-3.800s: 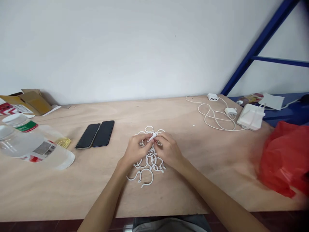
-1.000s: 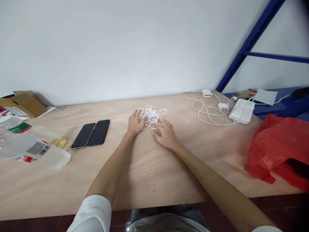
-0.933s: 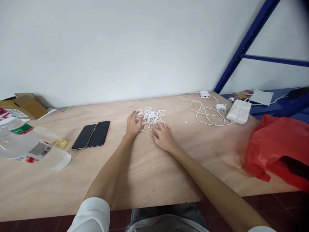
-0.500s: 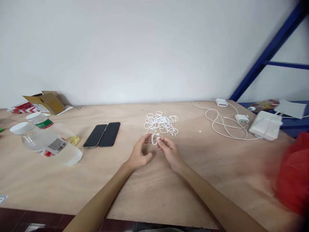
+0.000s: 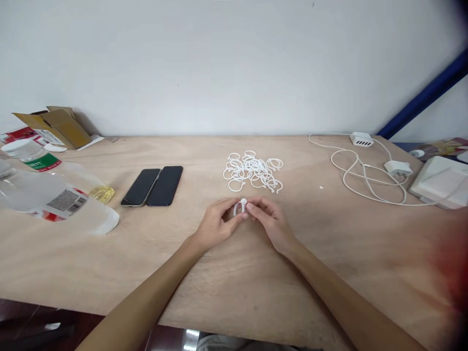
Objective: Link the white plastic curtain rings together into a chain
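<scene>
Between both hands, just above the wooden table (image 5: 204, 287), is one white plastic curtain ring (image 5: 243, 202) with a rounded knob end upward. My left hand (image 5: 215, 225) pinches it from the left, thumb and forefinger wrapped about its side. From the right, my right hand (image 5: 274, 225) presses thumb and fingertips on it near the knob. The fingers cover part of the ring, so I cannot tell whether its ends are joined. Just beyond my hands lies a loose pile of similar white curtain rings (image 5: 256, 168).
Two phones (image 5: 165, 186) lie side by side on the left. Farther left are clear plastic bottles (image 5: 97, 217) and an open cardboard box (image 5: 69, 129). White chargers (image 5: 361, 139) with a looped cable (image 5: 343, 180) spread on the right. A red blur (image 5: 455, 265) shows at the right edge.
My left hand has closed from loosely open fingers into a pinch on the ring. The ring has turned, its knob now upward. The view has shifted, and the red shape has slid rightward.
</scene>
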Motion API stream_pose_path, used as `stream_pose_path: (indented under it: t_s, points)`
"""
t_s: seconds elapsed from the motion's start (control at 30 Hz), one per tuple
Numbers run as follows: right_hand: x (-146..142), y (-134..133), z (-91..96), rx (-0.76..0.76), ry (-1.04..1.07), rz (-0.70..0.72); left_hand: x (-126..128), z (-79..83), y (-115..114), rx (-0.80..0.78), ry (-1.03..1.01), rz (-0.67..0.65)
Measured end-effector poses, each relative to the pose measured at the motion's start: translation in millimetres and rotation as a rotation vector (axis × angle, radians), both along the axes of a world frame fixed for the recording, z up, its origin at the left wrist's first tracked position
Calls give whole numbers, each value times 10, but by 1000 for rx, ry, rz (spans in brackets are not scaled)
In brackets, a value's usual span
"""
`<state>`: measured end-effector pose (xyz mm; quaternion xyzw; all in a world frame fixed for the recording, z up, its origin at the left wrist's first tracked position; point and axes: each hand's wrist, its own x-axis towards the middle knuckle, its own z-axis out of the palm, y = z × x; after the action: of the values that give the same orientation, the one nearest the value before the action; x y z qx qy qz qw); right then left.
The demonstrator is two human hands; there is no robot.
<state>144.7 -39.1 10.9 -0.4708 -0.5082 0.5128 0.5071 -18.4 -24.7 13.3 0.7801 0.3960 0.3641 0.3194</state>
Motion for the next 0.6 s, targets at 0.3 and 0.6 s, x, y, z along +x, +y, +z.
stream_pose_path:
  t_s: [0.3,0.6]
  points:
    - [-8,2,-44,102,-113,-8,43,9,-68,-183,-46,-24]
    - [2,48,-45,85,-122,39,-12,7,-23,-56,40,56]
